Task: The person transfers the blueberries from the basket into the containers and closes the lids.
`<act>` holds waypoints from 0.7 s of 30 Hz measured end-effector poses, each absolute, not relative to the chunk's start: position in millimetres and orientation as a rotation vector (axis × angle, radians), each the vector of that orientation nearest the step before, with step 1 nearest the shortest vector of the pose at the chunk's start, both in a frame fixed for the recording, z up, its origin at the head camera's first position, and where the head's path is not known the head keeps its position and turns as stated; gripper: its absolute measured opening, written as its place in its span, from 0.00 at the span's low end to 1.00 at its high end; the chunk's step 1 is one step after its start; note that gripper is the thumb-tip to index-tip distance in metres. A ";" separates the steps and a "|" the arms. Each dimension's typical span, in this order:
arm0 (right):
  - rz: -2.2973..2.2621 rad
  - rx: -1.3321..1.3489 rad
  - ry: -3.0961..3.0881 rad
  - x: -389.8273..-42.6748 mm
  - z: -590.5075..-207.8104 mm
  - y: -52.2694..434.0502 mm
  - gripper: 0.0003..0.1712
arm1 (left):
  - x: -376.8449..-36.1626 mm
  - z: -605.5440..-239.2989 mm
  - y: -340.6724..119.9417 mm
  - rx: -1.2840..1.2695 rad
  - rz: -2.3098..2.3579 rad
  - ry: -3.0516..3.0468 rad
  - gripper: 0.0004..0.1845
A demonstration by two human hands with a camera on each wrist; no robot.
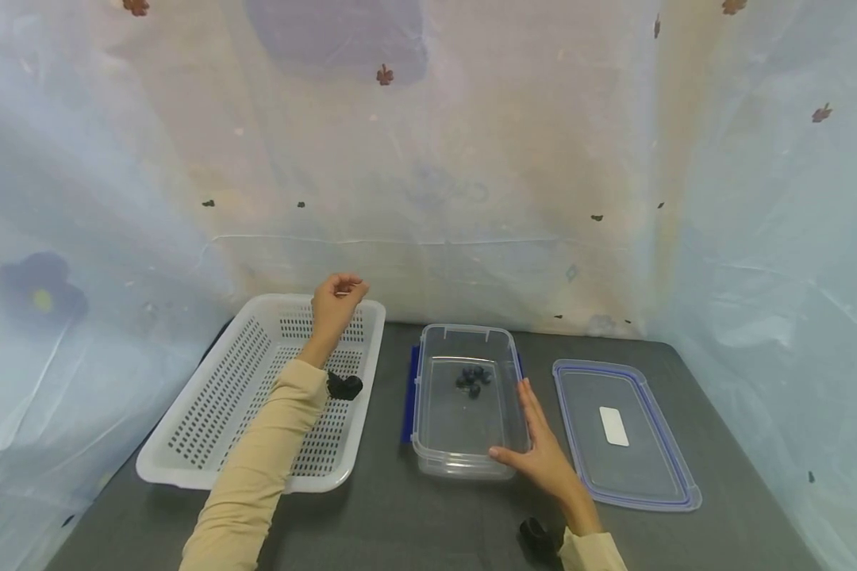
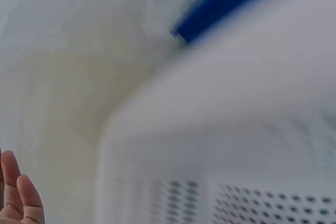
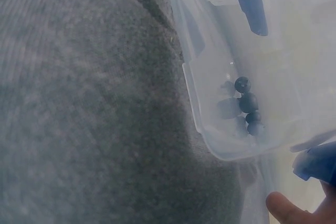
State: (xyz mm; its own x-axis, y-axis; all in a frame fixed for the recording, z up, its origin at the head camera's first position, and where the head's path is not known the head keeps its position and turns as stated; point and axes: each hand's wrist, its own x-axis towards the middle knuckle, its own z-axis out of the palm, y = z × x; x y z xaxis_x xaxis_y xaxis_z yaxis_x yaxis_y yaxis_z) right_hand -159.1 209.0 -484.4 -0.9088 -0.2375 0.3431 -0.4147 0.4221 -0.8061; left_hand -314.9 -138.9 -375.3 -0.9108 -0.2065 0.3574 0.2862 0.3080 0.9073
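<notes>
My left hand (image 1: pixel 339 305) is raised over the far right part of the white slotted basket (image 1: pixel 153 468), fingers loosely bent and nothing visible between them. Its fingertips (image 2: pixel 30 195) show at the lower left corner of the left wrist view. At the right front corner of a clear plastic container (image 1: pixel 464 464), my right hand (image 1: pixel 543 452) rests with straight fingers along the side and the thumb spread toward the front. Several small dark round fruits, like blueberries (image 1: pixel 474 379), lie together in the container. In the right wrist view, the blueberries (image 3: pixel 248 102) show through its wall.
The container's lid (image 1: pixel 643 460), with a blue seal and white label, lies on the dark grey table (image 1: pixel 400 523) to the right. A blue side latch (image 1: pixel 409 396) hangs between basket and container. Behind stands a patterned plastic curtain (image 1: pixel 471 262).
</notes>
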 end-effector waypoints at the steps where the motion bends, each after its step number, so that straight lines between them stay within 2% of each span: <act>1: 1.490 0.578 -2.494 -159.0 -484.4 209.1 0.65 | -316.1 -379.5 -142.2 -0.037 -1.627 -2.175 0.12; 12: 1.499 0.579 -2.500 -160.3 -489.4 210.3 0.65 | -326.7 -424.7 -175.6 0.202 -1.513 -2.239 0.11; 21: 1.490 0.581 -2.491 -161.2 -490.4 210.6 0.65 | -327.8 -447.0 -187.3 0.447 -1.536 -2.295 0.12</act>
